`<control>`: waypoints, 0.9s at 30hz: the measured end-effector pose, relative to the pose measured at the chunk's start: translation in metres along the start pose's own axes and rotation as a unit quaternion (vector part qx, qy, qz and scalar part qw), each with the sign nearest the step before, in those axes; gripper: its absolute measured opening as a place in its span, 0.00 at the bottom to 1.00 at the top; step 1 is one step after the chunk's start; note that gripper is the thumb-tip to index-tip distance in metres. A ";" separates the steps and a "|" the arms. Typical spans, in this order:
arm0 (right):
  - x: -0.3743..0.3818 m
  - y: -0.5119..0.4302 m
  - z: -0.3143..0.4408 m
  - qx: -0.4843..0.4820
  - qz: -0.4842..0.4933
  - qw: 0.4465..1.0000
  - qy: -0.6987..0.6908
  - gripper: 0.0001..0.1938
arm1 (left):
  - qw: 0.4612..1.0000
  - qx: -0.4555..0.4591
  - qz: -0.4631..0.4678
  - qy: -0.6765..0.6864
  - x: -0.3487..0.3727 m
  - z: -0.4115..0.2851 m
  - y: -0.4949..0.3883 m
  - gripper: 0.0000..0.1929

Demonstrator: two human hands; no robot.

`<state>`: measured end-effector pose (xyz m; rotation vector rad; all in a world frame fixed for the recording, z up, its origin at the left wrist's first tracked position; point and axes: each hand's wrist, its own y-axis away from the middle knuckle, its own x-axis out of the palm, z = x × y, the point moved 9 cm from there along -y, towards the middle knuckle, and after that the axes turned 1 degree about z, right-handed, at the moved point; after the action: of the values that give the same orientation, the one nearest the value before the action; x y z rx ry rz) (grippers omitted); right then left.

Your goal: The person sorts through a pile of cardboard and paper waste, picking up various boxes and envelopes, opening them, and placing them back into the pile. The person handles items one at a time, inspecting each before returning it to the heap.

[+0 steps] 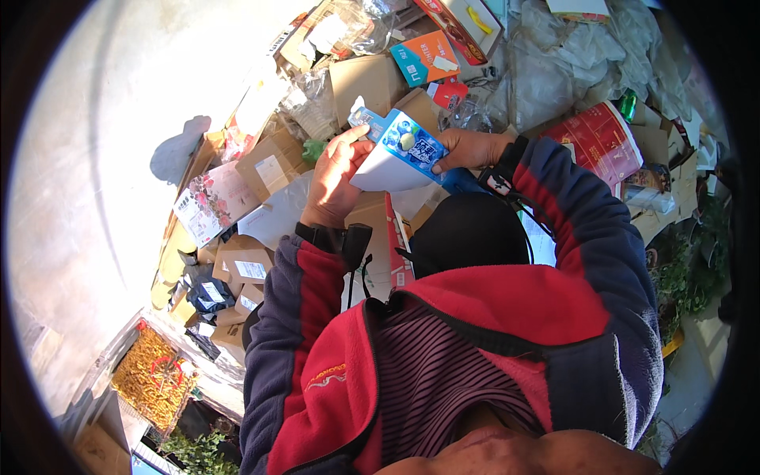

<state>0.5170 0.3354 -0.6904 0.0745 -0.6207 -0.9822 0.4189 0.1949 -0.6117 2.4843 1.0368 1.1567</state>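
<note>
A blue and white printed cardboard package [409,148] is held up between both hands, above a heap of cardboard and plastic. My left hand [339,169] has its fingers at the package's narrow blue flap, on its left side. My right hand [472,151] grips the package's right edge, thumb on the printed face. Under the hands lie a brown cardboard piece [365,80] and a translucent plastic sheet [276,214]. Whether the package holds anything is hidden.
Small brown boxes [243,264] and a floral-printed box [217,199] lie at the left. An orange and teal box [426,58] is beyond the hands. A red round tub [594,142] and clear plastic bags [540,71] lie right. A pale wall [119,119] stands left.
</note>
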 end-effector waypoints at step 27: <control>-0.155 0.056 -0.012 0.069 -0.403 0.911 0.043 0.15 | 0.913 -0.077 -0.272 -0.294 -0.092 0.063 0.050 0.07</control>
<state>0.5040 0.4882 -0.7529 0.5313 -0.5797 -1.7220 0.4506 0.1025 -0.6852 2.0037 1.2541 0.2792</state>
